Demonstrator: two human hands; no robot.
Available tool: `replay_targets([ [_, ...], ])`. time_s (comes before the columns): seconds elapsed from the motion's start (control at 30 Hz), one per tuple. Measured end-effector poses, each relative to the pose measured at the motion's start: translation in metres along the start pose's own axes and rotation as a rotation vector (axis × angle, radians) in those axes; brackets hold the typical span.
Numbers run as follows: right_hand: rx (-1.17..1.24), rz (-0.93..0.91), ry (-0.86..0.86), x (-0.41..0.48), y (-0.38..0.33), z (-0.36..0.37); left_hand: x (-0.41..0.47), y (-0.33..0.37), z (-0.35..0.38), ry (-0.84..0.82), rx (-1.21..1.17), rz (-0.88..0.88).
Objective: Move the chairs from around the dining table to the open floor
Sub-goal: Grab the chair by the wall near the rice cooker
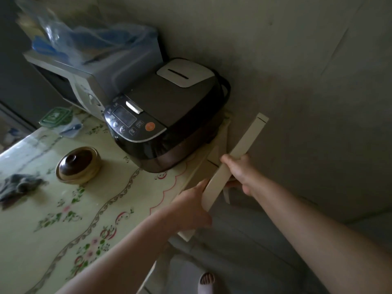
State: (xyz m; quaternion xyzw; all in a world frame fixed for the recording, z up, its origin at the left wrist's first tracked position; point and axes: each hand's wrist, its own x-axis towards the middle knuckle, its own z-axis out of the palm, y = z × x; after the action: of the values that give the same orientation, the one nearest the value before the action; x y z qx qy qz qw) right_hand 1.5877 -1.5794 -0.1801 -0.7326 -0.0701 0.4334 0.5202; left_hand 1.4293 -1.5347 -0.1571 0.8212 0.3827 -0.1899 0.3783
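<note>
The chair, tucked between the worktop edge and the wall, is gripped by its top rail: the left hand is clamped near its end, the right hand farther along, presumably for pulling it clear. Beyond, a cooker is seen.

Dim indoor scene, wide-angle view.
Glare streaks the table at far left; plastic bag blurred; straight edges bow toward the frame's borders.

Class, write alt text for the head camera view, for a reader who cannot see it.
Both hands, left hand and right hand, grip the cream chair back wedged between the wall and a floral-clothed table holding a rice cooker.
</note>
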Motion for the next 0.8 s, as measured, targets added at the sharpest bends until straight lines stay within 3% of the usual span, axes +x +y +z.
replay_targets([
  [0.5, 0.072, 0.003, 0.046, -0.032, 0.031, -0.064, -0.017, 0.043, 0.067, -0.031, -0.006, 0.035],
  [0.8, 0.042, 0.034, 0.129, -0.062, 0.047, -0.117, -0.044, 0.088, 0.108, -0.038, 0.040, 0.152],
])
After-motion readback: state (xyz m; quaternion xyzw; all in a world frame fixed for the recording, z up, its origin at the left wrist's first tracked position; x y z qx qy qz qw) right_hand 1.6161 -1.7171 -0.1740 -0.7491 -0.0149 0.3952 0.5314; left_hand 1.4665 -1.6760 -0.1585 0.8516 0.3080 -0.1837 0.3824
